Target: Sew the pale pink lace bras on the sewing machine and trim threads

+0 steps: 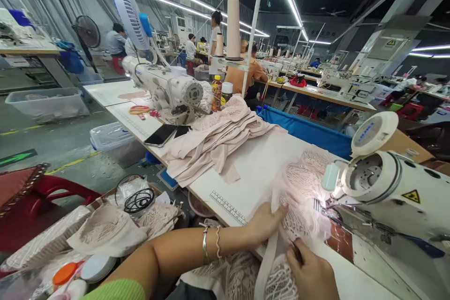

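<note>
My left hand [265, 223] is closed on the edge of a pale pink lace piece [300, 176], thumb on top. The lace stretches over the white table to the lit needle area of the sewing machine [379, 183] at the right. Just below and to the right, my right hand [311, 269] is closed, with a small dark object [297, 252] between thumb and fingers; its kind is partly hidden. That hand is close against the lace. More lace and a plain pale strip [266, 262] hang over the table's front edge beneath my hands.
A pile of pale fabric pieces [225, 131] lies mid-table, beside a phone [161, 135]. Behind it stand a second sewing machine [168, 86], a bottle [216, 93] and a thread cone [233, 28]. Lower left, a box holds lace cups [107, 229]. Other people sit farther back.
</note>
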`<state>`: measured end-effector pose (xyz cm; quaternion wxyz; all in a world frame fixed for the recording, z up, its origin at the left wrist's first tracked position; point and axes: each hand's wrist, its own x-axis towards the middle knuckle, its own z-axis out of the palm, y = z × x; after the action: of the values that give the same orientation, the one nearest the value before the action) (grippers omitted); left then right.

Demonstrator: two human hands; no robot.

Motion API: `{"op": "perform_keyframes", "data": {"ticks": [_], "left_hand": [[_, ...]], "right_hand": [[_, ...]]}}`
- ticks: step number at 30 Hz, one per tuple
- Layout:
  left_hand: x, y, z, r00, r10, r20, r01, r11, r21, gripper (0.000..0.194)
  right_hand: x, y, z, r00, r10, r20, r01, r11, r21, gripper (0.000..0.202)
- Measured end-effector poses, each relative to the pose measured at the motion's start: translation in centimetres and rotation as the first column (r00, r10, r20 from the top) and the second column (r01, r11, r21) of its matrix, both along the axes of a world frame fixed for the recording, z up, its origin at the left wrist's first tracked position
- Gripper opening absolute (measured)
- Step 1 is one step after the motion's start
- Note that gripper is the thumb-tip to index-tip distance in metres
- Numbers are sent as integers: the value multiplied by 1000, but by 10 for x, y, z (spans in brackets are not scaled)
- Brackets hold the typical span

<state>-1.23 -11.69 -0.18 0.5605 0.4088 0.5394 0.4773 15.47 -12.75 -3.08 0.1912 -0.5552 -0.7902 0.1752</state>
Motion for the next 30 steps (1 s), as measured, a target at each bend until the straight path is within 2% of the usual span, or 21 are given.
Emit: {"op": "perform_keyframes", "data": {"ticks": [3, 4, 6, 7, 10, 14, 17, 18, 19, 20, 21, 22, 23, 24, 25, 26, 27, 29, 30], "left_hand": [[-2, 1, 3, 966, -39, -255, 74, 989, 130, 71], [-5, 4, 6, 935, -44, -352, 101, 984, 145, 62], [-14, 16, 14, 825, -32, -564, 130, 982, 135, 46], [-21, 26, 17, 790, -25, -613, 126, 984, 122, 44], [-45, 61, 22, 686, 16, -728, 94, 989, 111, 54], [-76, 98, 23, 553, 127, -824, -51, 992, 118, 54], [-84, 100, 25, 444, 274, -853, -196, 959, 206, 48], [-81, 96, 24, 411, 320, -854, -176, 947, 270, 43], [-74, 91, 22, 396, 336, -855, -59, 938, 342, 38], [-63, 85, 19, 397, 317, -861, 154, 902, 403, 34], [-50, 78, 14, 400, 264, -878, 435, 788, 435, 30], [-34, 71, 8, 379, 156, -912, 723, 566, 397, 26], [-18, 65, 2, 335, 71, -940, 884, 322, 339, 25], [-2, 59, -5, 297, 28, -954, 941, 162, 298, 28], [12, 53, -11, 278, 5, -960, 956, 96, 278, 34], [24, 50, -16, 280, -6, -960, 955, 98, 278, 39], [33, 48, -19, 294, -13, -956, 947, 143, 289, 43], [40, 52, -22, 332, -42, -943, 921, 232, 313, 48], [39, 58, -22, 351, -70, -934, 915, 240, 325, 51]], "right_hand": [[-4, -1, 8, 941, -31, 336, 10, 998, 62, 15], [-7, -2, 13, 918, -30, 394, 9, 998, 54, 15], [-15, -5, 27, 890, -4, 455, 13, 1000, -18, 16], [-18, -6, 33, 892, 8, 452, 17, 999, -51, 16], [-22, -5, 45, 907, -10, 420, 56, 994, -97, 18], [-11, -7, 45, 905, -48, 422, 115, 984, -133, 12], [2, -7, 48, 915, -1, 404, 80, 980, -180, 17], [7, -6, 52, 919, 24, 393, 57, 979, -195, 19], [12, -3, 59, 926, 53, 373, 30, 977, -213, 19], [18, 0, 68, 935, 85, 344, -2, 972, -235, 18], [24, 4, 80, 944, 121, 309, -39, 965, -259, 17], [32, 9, 92, 952, 167, 257, -90, 953, -289, 17], [40, 14, 106, 952, 211, 220, -136, 940, -313, 17], [49, 19, 118, 938, 268, 221, -184, 923, -338, 18], [58, 25, 127, 916, 319, 243, -221, 907, -358, 20], [67, 30, 134, 897, 330, 295, -219, 910, -353, 22], [74, 36, 136, 879, 306, 366, -184, 926, -331, 25], [82, 47, 126, 854, 196, 482, -87, 967, -238, 26], [83, 52, 116, 857, 130, 499, -47, 983, -176, 24]]}}
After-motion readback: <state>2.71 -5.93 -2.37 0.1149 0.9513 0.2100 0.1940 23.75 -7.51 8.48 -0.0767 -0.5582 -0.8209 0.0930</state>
